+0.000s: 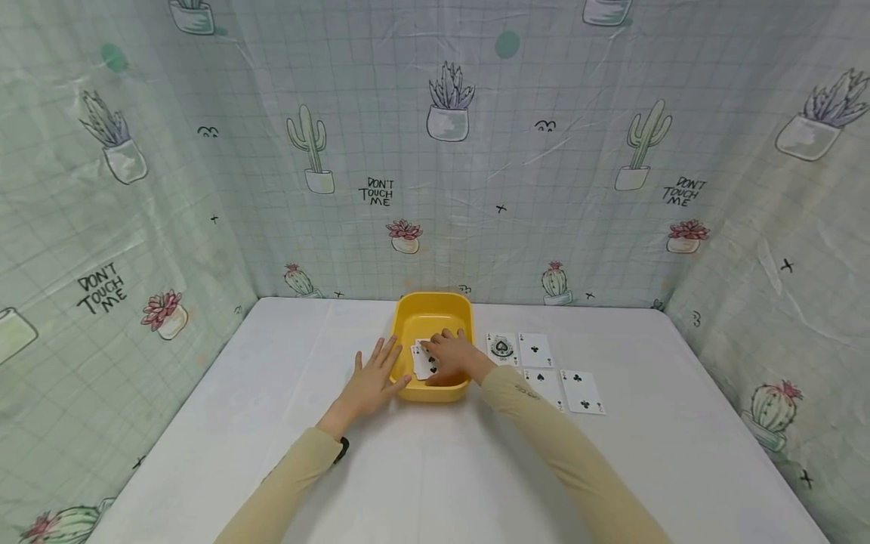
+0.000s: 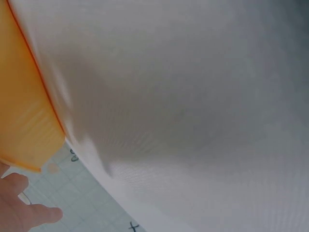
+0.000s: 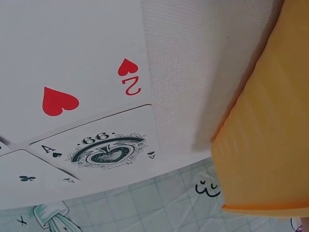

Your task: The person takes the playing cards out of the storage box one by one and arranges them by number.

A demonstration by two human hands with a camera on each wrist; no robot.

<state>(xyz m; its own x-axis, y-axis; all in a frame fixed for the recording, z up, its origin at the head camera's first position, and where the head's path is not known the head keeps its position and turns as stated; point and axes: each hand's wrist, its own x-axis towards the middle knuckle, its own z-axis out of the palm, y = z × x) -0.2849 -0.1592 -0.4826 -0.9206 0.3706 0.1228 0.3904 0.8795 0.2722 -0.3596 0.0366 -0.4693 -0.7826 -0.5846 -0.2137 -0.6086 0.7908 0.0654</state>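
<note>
My left hand (image 1: pixel 370 385) lies with fingers spread over the left rim of a yellow plastic bin (image 1: pixel 435 301). Inside that bin, my right hand (image 1: pixel 451 357) grips a small pile of playing cards (image 1: pixel 423 363) with fingers at the top edge and thumb low down. Black spades show on the uppermost card; the hand covers its right part. In the left wrist view, fingertips (image 2: pixel 43 215) appear beside the bin's outer wall (image 2: pixel 24 96). The right wrist view shows the bin's outside (image 3: pixel 270 121), but the gripping fingers are hidden there.
Right of the bin lie face-up cards in two rows: an ace of spades (image 1: pixel 501 347) and ace of clubs (image 1: pixel 535 350) behind, a spade card (image 1: pixel 544 387) and two of clubs (image 1: pixel 582 393) in front. A two of hearts (image 3: pixel 87 58) is mostly under the right sleeve (image 1: pixel 537 423).
</note>
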